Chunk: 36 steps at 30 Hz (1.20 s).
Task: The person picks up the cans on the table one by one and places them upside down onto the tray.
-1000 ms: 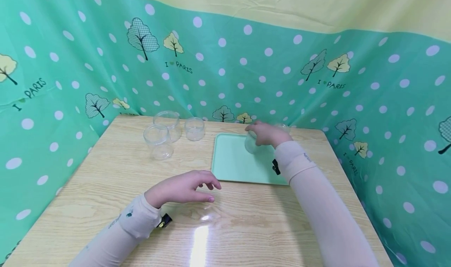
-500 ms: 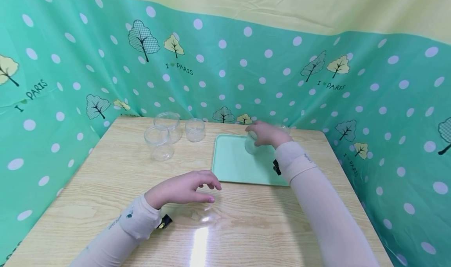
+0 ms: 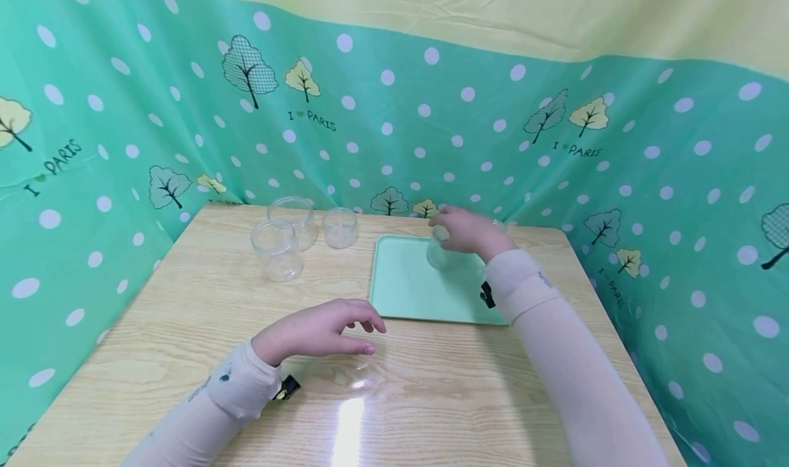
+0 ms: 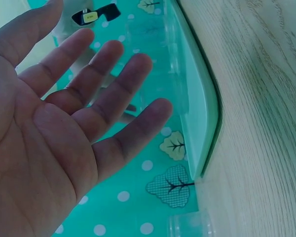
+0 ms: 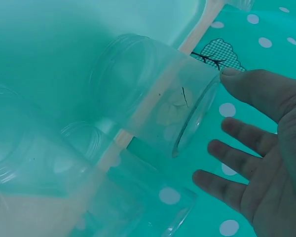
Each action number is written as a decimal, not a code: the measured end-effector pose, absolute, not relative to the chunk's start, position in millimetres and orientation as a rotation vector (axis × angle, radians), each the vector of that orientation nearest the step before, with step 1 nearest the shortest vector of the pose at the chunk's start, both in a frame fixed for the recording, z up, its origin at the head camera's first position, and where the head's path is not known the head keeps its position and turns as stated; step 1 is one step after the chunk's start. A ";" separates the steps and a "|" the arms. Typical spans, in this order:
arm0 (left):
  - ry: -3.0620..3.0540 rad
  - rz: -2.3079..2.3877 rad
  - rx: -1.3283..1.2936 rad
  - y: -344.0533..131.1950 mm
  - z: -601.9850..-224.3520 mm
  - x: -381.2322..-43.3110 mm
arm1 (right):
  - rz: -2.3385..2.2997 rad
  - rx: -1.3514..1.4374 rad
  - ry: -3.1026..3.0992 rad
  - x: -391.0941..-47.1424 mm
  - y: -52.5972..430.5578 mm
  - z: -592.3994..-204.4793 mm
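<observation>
On the pale green tray [image 3: 407,289], toward its far side, stands a clear jar [image 3: 437,253]. My right hand [image 3: 466,231] is over this jar; in the right wrist view its thumb tip is right at the jar's rim [image 5: 197,116], while the other fingers are spread apart from the wall. Two more clear jars show beside it there, one at the left [image 5: 32,143] and one lower down [image 5: 138,192]. My left hand [image 3: 327,326] hovers above the table near the tray's front left corner, fingers loosely extended, holding nothing.
At the back left of the wooden table [image 3: 203,330] stand a wide jar [image 3: 294,213], a tall jar [image 3: 275,248] and a small jar [image 3: 340,227]. Another clear jar [image 3: 499,226] is partly hidden behind my right hand. A green dotted curtain [image 3: 394,138] borders the table.
My right hand has risen slightly at the jar, its fingers higher than before. The left hand has stayed where it was, and the jars have not visibly moved.
</observation>
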<state>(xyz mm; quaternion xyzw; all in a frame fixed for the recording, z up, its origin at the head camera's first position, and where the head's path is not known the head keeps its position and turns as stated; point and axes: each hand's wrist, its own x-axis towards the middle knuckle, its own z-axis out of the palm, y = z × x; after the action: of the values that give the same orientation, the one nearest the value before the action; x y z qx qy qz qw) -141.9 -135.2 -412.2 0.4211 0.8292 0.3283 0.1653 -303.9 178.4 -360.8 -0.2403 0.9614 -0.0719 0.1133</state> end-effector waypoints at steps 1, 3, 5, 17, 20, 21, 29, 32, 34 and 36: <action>2.360 0.935 1.199 -135.3 -412.5 -142.0 | -0.201 -0.710 2.829 -302.8 178.2 -360.9; 2.354 0.938 1.199 -135.5 -413.1 -142.1 | -0.182 -0.728 2.845 -300.0 177.2 -359.9; 2.347 0.945 1.197 -135.5 -413.1 -142.3 | -0.175 -0.761 2.866 -298.0 175.4 -358.1; 2.362 0.949 1.203 -136.6 -412.7 -142.4 | -0.118 -0.927 2.982 -276.3 161.4 -350.3; 2.368 0.947 1.216 -136.7 -412.5 -142.7 | -0.121 -0.996 3.005 -268.2 158.4 -351.4; 2.371 0.947 1.217 -136.6 -412.4 -142.8 | -0.118 -1.023 3.017 -266.0 157.8 -352.1; 2.383 0.953 1.248 -135.7 -413.0 -145.1 | -0.149 -1.281 3.113 -247.7 158.6 -358.2; 2.380 0.972 1.253 -135.1 -411.8 -145.5 | -0.174 -1.386 3.128 -241.2 159.9 -362.4; 2.382 0.977 1.256 -135.0 -411.8 -145.4 | -0.209 -1.442 3.128 -237.2 160.8 -365.3; 2.382 0.977 1.257 -134.8 -412.2 -144.9 | -0.238 -1.475 3.132 -233.1 161.5 -368.0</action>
<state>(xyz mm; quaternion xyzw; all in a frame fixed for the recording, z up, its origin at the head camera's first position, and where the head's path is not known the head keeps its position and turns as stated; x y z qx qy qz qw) -144.9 -134.8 -412.2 0.4346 0.8234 0.3378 0.1379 -233.1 161.5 -368.0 -0.4193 0.8904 -0.0677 -0.1636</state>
